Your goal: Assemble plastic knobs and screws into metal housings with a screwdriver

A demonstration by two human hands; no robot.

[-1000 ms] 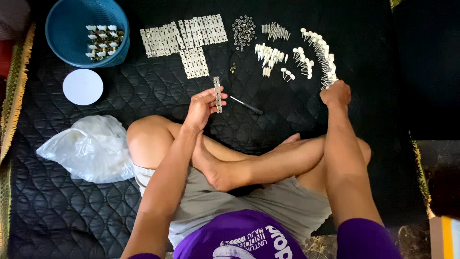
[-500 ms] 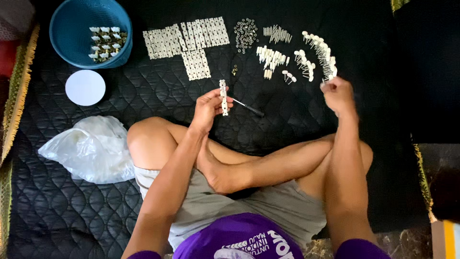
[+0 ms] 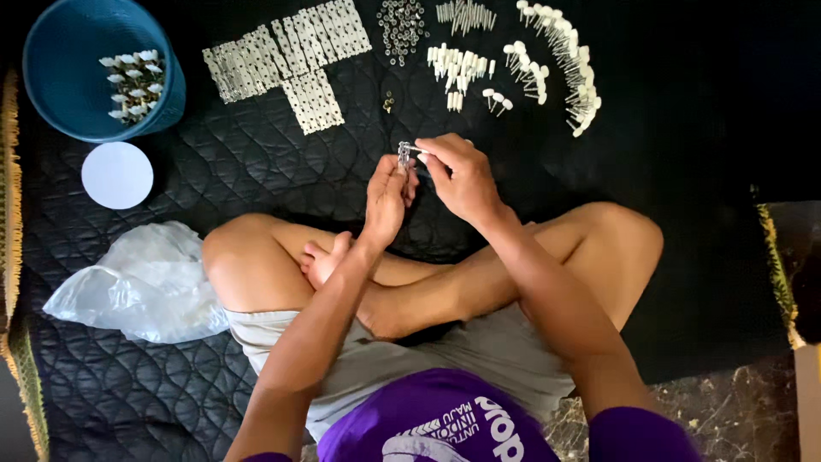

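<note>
Now both hands meet above the black quilted mat (image 3: 256, 197): the left hand (image 3: 386, 195) pinches a small white slotted plastic strip (image 3: 404, 155) upright, and the right hand (image 3: 462, 175) closes its fingertips on a tiny white pin at the strip's top, near the far rows of white parts (image 3: 286, 56).

a black quilted mat (image 3: 701, 128) carries a blue bucket (image 3: 60, 68), white lid (image 3: 117, 174), plastic bag (image 3: 141, 287), metal strips (image 3: 286, 56) and white pins (image 3: 556, 60).
</note>
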